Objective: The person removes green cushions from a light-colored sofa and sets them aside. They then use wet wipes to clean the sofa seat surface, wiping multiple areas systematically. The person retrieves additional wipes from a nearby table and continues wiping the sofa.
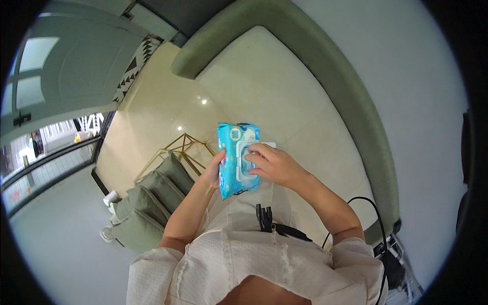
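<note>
A blue pack of wet wipes (228,167) is held upright before my body, and its white plastic lid (269,145) is flipped back to the right. My left hand (214,169) grips the pack's left side, with the thumb on the front. Over the framed opening (244,162) are the bent fingers of my right hand (272,164). Whether those fingertips pinch a wipe is hidden.
A green sofa (343,84) with a pale seat (274,84) curves ahead and right. Grey-green cushions (148,202) are piled at left beside a gold wire-frame stand (185,143). A black cable (377,213) loops by my right arm. A grey-green door (84,65) stands far left.
</note>
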{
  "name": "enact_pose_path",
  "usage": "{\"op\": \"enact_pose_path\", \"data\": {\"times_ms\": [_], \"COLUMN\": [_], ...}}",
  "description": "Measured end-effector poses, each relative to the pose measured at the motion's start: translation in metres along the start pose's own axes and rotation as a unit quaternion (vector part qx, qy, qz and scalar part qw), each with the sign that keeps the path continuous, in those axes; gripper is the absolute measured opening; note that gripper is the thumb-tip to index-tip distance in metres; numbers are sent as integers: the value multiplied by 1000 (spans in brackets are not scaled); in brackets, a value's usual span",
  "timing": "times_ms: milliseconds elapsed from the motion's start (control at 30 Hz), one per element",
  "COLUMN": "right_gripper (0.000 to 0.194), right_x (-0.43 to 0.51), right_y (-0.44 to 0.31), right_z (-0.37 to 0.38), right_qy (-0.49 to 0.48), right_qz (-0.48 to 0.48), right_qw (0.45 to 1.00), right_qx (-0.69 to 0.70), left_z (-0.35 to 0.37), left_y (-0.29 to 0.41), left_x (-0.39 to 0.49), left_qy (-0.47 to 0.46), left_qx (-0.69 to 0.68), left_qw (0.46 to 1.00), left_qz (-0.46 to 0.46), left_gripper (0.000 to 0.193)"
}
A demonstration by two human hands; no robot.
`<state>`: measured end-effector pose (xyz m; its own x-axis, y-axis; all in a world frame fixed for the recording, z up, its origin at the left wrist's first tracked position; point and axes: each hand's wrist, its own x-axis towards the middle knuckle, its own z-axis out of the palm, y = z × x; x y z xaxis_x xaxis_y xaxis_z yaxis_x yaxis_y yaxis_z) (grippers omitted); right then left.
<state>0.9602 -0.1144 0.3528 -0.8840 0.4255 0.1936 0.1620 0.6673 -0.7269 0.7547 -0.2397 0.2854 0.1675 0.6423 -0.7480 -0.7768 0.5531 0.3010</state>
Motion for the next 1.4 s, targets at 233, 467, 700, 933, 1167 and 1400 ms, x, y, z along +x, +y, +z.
{"op": "enact_pose_path", "data": {"times_ms": [233, 467, 700, 933, 1167, 1400], "right_gripper": [7, 16, 23, 14, 6, 12], "right_x": [-20, 19, 3, 42, 46, 23], "right_y": [3, 23, 19, 21, 26, 17], "right_z": [9, -34, -28, -9, 2, -19], "right_qy": [192, 374, 310, 293, 356, 402], "right_qz": [124, 371, 406, 439, 487, 413], "right_qw": [973, 841, 756, 848, 764, 642], "right_qx": [-31, 123, 409, 49, 230, 506], "left_z": [13, 77, 109, 109, 105, 103], "left_y": [19, 56, 84, 109, 121, 129], "left_x": [20, 57, 68, 82, 83, 86], "left_qy": [-51, -42, -70, -79, -83, -85], "left_qx": [28, 55, 134, 197, 286, 280], "left_qw": [994, 989, 980, 967, 944, 941], "left_qz": [-97, -127, -128, -140, -141, -169], "left_gripper": [65, 70, 67, 65, 66, 68]}}
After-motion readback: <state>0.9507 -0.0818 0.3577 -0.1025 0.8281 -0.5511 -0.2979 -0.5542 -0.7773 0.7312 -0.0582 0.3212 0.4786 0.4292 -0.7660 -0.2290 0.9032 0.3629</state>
